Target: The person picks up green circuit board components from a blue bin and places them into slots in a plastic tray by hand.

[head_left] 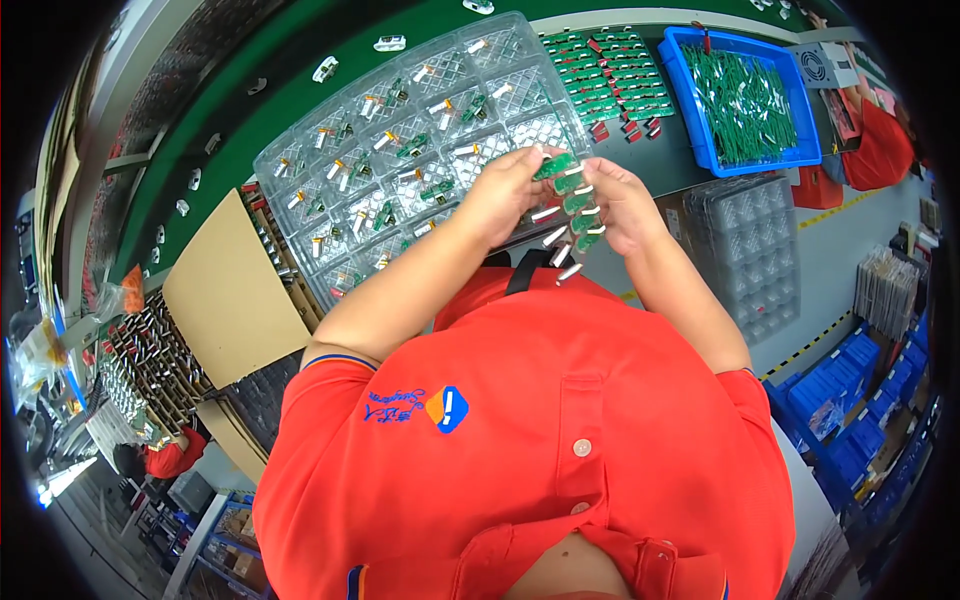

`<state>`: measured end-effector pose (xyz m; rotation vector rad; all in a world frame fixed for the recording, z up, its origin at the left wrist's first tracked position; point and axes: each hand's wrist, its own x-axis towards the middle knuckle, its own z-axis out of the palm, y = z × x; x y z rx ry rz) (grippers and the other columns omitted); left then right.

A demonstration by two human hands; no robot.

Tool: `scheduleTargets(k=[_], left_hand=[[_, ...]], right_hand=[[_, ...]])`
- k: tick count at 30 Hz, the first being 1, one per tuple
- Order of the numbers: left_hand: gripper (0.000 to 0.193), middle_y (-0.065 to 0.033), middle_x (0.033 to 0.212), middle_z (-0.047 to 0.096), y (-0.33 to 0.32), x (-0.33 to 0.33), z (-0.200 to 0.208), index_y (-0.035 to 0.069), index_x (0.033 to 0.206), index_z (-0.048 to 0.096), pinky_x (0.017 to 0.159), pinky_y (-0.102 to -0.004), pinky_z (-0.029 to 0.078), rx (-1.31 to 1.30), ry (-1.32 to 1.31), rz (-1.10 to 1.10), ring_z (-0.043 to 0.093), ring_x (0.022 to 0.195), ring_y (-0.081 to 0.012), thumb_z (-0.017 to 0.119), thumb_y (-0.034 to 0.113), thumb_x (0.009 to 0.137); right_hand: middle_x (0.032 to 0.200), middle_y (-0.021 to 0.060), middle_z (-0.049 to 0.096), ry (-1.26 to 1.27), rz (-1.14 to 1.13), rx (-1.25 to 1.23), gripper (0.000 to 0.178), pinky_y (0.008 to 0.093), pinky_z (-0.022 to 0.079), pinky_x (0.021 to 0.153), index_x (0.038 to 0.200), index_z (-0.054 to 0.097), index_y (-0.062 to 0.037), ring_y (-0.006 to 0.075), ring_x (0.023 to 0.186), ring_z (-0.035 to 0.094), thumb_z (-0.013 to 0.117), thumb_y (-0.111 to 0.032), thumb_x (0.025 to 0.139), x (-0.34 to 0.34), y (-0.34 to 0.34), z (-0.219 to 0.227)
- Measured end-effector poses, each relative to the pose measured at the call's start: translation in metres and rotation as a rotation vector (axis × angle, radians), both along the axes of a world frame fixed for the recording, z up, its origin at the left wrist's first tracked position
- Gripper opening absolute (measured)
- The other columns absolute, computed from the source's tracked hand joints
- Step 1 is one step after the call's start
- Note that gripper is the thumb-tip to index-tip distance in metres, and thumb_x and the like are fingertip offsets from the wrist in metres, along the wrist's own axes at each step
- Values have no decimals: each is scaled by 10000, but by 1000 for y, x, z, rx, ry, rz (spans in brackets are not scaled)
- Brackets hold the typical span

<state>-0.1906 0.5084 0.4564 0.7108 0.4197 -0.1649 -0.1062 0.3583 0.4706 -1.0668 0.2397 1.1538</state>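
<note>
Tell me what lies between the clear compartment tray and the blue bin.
In the head view, rows of green circuit boards lie between the clear compartment tray and the blue bin.

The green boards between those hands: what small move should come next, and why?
Perhaps ease the top board free, then carry it toward the tray. The left hand and right hand both pinch the boards near their upper end, and some tray cells hold green pieces while others show none.
</note>
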Motion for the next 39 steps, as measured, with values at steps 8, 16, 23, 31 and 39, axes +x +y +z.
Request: scheduleTargets(k=[8,16,23,31,39], left_hand=[[305,-140,1095,537,117,48,-24,55,1105,509,874,-362,392,1852,-236,53,501,1024,-287,423,229,870],[301,-109,977,566,-6,29,19,49,1057,532,834,-292,388,1032,-279,-194,526,923,-210,396,263,893],[357,-145,991,560,17,50,4,-31,1087,476,809,-338,423,-8,16,-186,536,924,-238,434,262,888],[302,-119,1007,579,81,115,-28,23,1071,520,821,-317,419,1987,-444,151,548,936,-224,421,242,887],[376,-74,969,576,-27,54,19,28,1083,509,779,-277,424,698,-209,-312,549,894,-163,382,334,906]], right_hand=[[778,19,578,-77,-65,-20,106,212,448,587,886,549,-38,86,666,550,550,-125,824,0,-1,5],[846,25,585,-395,-210,-141,141,196,432,646,948,554,-29,80,743,540,555,-96,824,13,-3,-8],[792,13,565,-62,-263,-65,163,219,442,524,941,551,-43,82,638,535,573,-147,818,21,2,12],[745,-8,529,-140,-289,-44,140,211,431,552,925,561,-46,74,623,508,573,-135,819,26,-7,11],[787,2,558,-560,-398,-72,109,199,403,657,910,564,-26,64,706,499,558,-91,822,35,0,22]])
